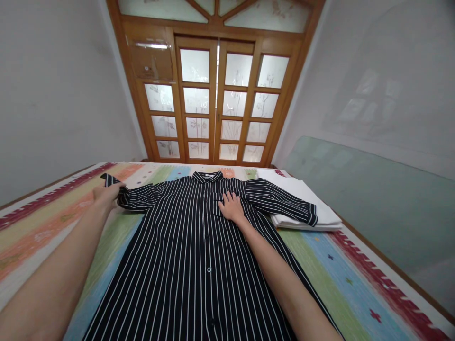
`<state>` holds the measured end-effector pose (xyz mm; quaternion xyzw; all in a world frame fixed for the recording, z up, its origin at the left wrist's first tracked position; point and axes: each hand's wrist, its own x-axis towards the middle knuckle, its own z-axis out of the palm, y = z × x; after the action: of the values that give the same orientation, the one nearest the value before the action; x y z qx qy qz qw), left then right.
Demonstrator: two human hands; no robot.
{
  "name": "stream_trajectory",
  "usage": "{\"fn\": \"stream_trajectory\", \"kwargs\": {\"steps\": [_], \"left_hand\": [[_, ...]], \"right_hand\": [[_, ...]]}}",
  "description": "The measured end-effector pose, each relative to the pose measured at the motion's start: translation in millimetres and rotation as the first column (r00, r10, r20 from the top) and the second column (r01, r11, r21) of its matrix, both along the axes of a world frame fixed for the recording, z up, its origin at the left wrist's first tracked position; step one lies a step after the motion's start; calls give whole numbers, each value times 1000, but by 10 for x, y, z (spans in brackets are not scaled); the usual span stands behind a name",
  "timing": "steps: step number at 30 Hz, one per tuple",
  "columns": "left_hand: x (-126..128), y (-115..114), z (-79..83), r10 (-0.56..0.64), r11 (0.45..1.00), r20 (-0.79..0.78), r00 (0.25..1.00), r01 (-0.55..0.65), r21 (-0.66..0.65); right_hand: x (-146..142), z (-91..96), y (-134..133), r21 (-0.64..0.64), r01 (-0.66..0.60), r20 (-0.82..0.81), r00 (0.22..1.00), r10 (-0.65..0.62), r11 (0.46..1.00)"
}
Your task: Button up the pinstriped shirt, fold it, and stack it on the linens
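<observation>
A black shirt with white stripes (177,246) lies spread front side up, its collar at the far end and its buttons down the middle. My left hand (108,192) is closed on the cuff end of the sleeve at the left, which is lifted a little and bunched. My right hand (232,207) rests flat on the chest by the pocket, fingers spread. The other sleeve (280,196) stretches out to the right, over part of a folded white cloth stack (327,215).
A colourful striped cloth (46,222) covers the surface under the shirt. A pale green panel (373,199) stands along the right edge, by the wall. Beyond the far edge are wooden doors with glass panes (215,113). A grey wall rises at the left.
</observation>
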<state>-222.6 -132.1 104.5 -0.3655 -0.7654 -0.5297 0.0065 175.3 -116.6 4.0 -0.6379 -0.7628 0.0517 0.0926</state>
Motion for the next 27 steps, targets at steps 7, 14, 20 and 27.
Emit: {"fn": "stream_trajectory", "kwargs": {"steps": [7, 14, 20, 27], "left_hand": [[1038, 308, 193, -261, 965, -234, 937, 256, -51], [2091, 322, -495, -698, 710, -436, 567, 627, -322], [2200, 196, -924, -753, 650, -480, 450, 619, -441], [1940, 132, -953, -743, 661, -525, 415, 580, -477]], "right_hand": [[12, -13, 12, 11, -11, -16, 1000, 11, 1000], [12, 10, 4, -5, -8, -20, 1000, 8, 1000], [8, -1, 13, 3, -6, -21, 1000, 6, 1000], [10, -2, 17, -12, -3, -14, 1000, 3, 1000]]}}
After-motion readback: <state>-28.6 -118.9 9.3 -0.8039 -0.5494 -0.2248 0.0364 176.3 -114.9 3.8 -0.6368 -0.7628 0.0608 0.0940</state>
